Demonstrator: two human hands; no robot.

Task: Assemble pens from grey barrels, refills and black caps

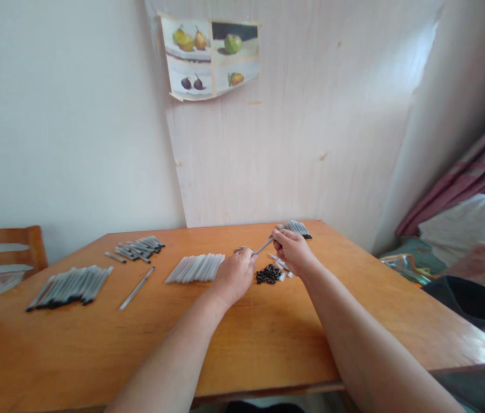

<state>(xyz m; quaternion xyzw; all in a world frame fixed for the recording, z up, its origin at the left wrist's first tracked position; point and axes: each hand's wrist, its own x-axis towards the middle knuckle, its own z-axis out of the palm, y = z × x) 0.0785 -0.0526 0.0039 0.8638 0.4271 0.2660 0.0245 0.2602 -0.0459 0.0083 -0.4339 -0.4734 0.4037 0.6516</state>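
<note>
Above the table, a thin grey pen runs slantwise between my two hands. My left hand is closed on its lower end, and my right hand pinches the upper end with thumb and fingers. Just below my hands lies a heap of small black plugs, with several short white pieces beside it, partly behind my right hand. Left of my left hand, a row of clear, whitish pen barrels lies side by side. My fingers hide the pen's ends.
Black-ended pens lie in a row at left, a looser pile behind it and another bundle at the far right. One single pen lies apart. A wooden chair stands left; a black bin is beyond the right edge.
</note>
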